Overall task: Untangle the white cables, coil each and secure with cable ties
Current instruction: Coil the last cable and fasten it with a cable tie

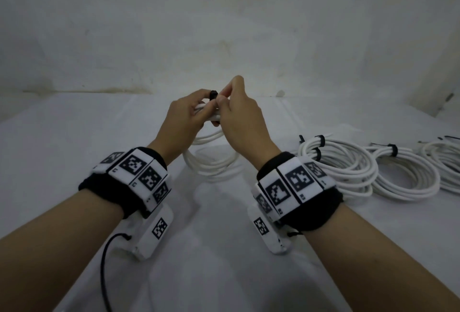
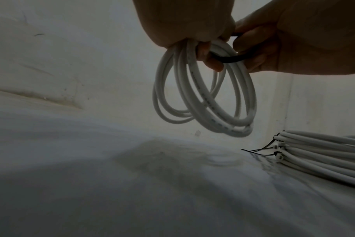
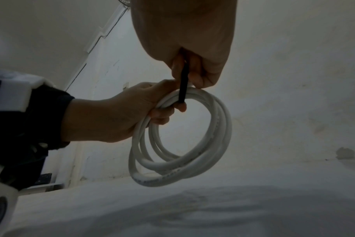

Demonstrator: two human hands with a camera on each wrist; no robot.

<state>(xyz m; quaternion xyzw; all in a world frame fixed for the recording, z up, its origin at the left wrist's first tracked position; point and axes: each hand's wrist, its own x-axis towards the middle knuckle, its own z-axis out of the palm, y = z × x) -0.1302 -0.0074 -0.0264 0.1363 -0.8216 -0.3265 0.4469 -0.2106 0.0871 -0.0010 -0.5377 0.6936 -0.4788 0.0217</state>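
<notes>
Above white cloth [image 1: 74, 152], raised hands [image 1: 185, 110] [image 1: 239, 115] pinch tie [image 3: 182, 83] round coil [image 3: 192, 144].

The coiled cable [image 1: 211, 159] at the centre of the head view is plain white, with a faint row of grey print along its sheath. The cable tie [image 1: 213, 94] around its top is black. The finished coils [image 1: 348, 164] at the right edge are white too, each banded by black ties [image 1: 392, 150]. Both wristbands [image 1: 129, 182] are black, carrying white tiles with black square-code patterns. The desk [image 1: 62, 152] is white.
</notes>
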